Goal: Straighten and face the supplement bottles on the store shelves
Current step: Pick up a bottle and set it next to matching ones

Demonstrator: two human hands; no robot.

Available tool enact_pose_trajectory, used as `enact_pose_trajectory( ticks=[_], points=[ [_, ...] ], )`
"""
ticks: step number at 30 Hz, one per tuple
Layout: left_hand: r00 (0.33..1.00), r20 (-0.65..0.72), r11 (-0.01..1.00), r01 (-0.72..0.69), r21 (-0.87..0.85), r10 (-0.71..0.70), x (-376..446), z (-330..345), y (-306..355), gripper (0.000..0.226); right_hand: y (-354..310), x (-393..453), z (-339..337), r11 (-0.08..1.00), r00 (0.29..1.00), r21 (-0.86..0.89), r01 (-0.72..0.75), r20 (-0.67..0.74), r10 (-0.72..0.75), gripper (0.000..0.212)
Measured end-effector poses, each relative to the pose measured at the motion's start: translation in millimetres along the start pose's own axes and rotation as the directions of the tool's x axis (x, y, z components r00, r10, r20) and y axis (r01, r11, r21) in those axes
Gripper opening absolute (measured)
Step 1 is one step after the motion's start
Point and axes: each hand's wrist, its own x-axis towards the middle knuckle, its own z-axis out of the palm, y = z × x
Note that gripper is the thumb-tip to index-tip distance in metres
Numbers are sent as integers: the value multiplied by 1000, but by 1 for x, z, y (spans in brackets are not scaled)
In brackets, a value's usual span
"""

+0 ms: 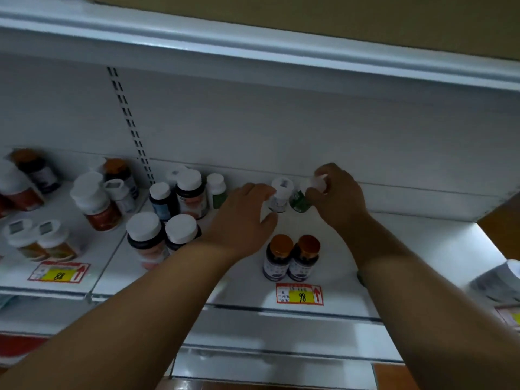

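Both hands raised to the back of a white metal store shelf (365, 249) stocked with supplement bottles. Left hand (244, 218) curled round a small white plastic bottle with a white cap (280, 197), thumb on its near side, fingers on its left flank. Right hand (336, 192) gripping the white cap of a small green-labelled bottle (299, 202), fingers wrapped over the top. The two bottles side by side near the shelf's back wall, just beside each other; whether touching, unclear in the blur. The green one tilted slightly.

In front of them, near the shelf's front edge between the two forearms, a pair of dark bottles with orange caps (292, 257), upright and touching. Below that pair, on the shelf lip, a red-bordered price tag with a yellow panel reading 98 (299, 294).

Left of the left hand, a cluster of dark bottles with white caps (174, 209), some upright, some leaning, labels facing various ways. Farther left, past the slotted upright rail (129, 122) on the back panel, more white-capped bottles with orange and red labels (92, 204), unevenly placed. Another red-and-yellow price tag (59, 273) on that section's front edge, its number hard to read. Overhead, the pale underside of an upper shelf (253, 49). At far right, a blurred white package (501, 280) at the frame's edge.
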Motion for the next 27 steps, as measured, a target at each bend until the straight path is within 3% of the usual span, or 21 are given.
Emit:
enact_pose_trajectory(
  ticks=[3,6,9,11,13,15,20,24,27],
  points=[
    [996,92,995,4,-98,5,8,6,15,58,-19,-35,-32,960,999,277,-39,2,40,21],
    [975,214,981,-11,-192,53,11,11,43,47,-30,-61,-61,797,990,589,-137,46,137,16],
    [954,284,957,-10,-289,95,2,16,75,22,-28,-85,-86,744,983,646,-169,55,176,15],
    [937,338,925,46,-377,91,-5,20,94,21,-20,-98,-106,729,981,659,-184,78,177,14],
    [926,365,905,69,-419,98,-8,31,111,25,-9,-109,-126,743,982,643,-186,88,170,14],
    [946,298,927,-4,-374,124,-10,48,129,30,7,-115,-143,800,982,571,-182,72,172,16],
    [986,166,948,22,-318,33,-11,105,174,49,65,-112,-174,883,975,416,-216,132,177,23],
    [990,124,998,-63,22,60,-3,148,186,73,125,-98,-200,979,989,144,-143,65,135,33],
    [982,180,940,-121,319,65,9,173,190,82,162,-90,-203,991,988,-93,-99,109,109,40]
  ],
)
